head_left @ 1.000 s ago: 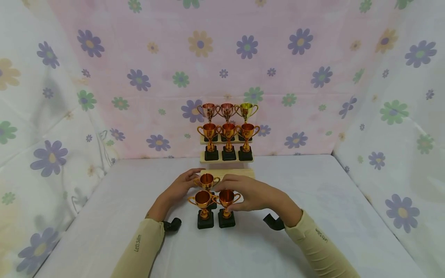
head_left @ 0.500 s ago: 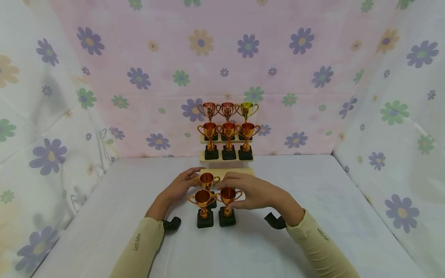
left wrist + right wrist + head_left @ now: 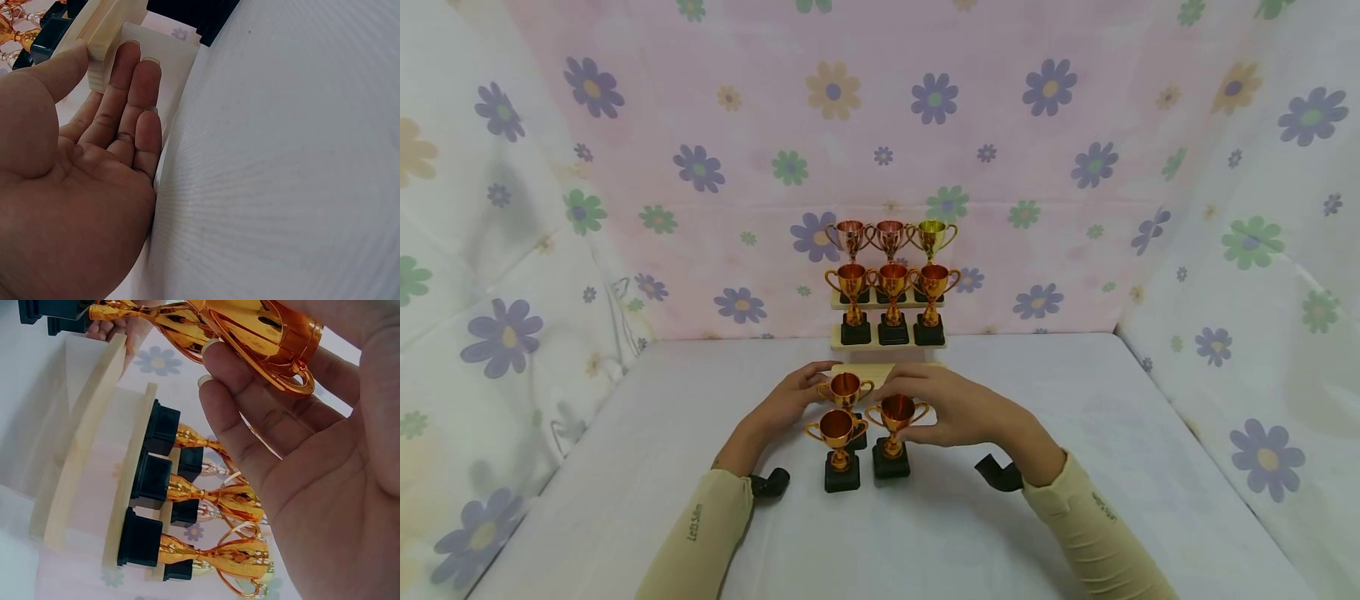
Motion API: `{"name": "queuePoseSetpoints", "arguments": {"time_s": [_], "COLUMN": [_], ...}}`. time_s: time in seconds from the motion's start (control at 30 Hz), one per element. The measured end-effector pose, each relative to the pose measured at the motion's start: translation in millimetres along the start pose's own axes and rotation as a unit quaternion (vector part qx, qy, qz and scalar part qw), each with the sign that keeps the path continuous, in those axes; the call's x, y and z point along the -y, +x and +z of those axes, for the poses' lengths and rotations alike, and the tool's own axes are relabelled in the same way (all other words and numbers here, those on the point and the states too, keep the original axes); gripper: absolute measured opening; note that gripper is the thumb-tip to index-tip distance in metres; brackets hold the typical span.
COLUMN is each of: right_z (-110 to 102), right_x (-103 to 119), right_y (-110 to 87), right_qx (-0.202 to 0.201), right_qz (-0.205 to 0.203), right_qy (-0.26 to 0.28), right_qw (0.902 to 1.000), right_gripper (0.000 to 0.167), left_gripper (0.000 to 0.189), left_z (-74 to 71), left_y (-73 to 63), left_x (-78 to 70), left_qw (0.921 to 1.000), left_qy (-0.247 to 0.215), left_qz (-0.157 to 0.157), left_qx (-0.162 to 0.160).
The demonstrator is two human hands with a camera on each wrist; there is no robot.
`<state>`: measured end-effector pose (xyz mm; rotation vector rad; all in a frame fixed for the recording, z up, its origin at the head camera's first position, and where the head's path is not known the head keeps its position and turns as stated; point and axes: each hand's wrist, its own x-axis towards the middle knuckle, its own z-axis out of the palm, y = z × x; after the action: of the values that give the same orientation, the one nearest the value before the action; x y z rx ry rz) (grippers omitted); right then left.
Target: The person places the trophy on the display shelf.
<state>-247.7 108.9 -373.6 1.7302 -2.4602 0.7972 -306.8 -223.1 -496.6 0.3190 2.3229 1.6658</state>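
Note:
My right hand (image 3: pixel 962 407) holds a small orange-gold trophy cup (image 3: pixel 897 412) by its bowl, with the thumb in front and the fingers behind. This trophy stands upright on a black square base, in front of the stepped wooden display stand (image 3: pixel 859 372). Close to its left are two more gold trophies, a front one (image 3: pixel 837 428) and a rear one (image 3: pixel 846 390). At the stand's left end, my left hand (image 3: pixel 786 404) grips the lowest board (image 3: pixel 105 34), thumb on its edge and fingers below and beside it. Part of that hand is hidden in the head view.
On the middle tier stand three gold trophies (image 3: pixel 892 283); behind them, the top tier bears two rose-coloured cups (image 3: pixel 851 237) and a yellow-gold one (image 3: pixel 932 237). A black wrist-camera piece (image 3: pixel 997 473) shows beside the right wrist. Flower-printed cloth (image 3: pixel 737 225) walls in the white table (image 3: pixel 1045 400).
My right hand has moved the gripped trophy a little up and to the right in the head view, away from the front-left trophy. The left hand stays at the stand.

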Motion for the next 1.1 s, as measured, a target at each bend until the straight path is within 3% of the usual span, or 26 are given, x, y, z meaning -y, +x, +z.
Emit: {"name": "queuePoseSetpoints", "arguments": {"time_s": [0.27, 0.67, 0.9, 1.1], "right_z": [-7.2, -14.5, -17.2, -17.4], "right_x": [1.2, -2.9, -6.3, -10.0], "right_y": [-2.2, -5.5, -3.5, -1.8], "right_qx": [-0.023, -0.075, -0.118, -0.144], "right_qz": [-0.008, 0.022, -0.011, -0.026], "right_qy": [-0.006, -0.005, -0.014, -0.018], "right_qw": [0.9997, 0.9969, 0.9928, 0.989], "right_gripper": [0.052, 0.054, 0.052, 0.051], "left_gripper": [0.054, 0.054, 0.054, 0.054], "left_z": [0.1, 0.0, -0.2, 0.4], "left_y": [-0.5, -1.0, -0.6, -3.3], "left_x": [-0.1, -0.8, -0.9, -2.8], "left_qw": [1.0, 1.0, 0.9999, 0.9999], "left_qy": [0.004, 0.007, 0.006, 0.013], "left_qz": [-0.003, 0.003, -0.007, 0.009], "left_qx": [-0.005, -0.002, -0.006, -0.005]}}
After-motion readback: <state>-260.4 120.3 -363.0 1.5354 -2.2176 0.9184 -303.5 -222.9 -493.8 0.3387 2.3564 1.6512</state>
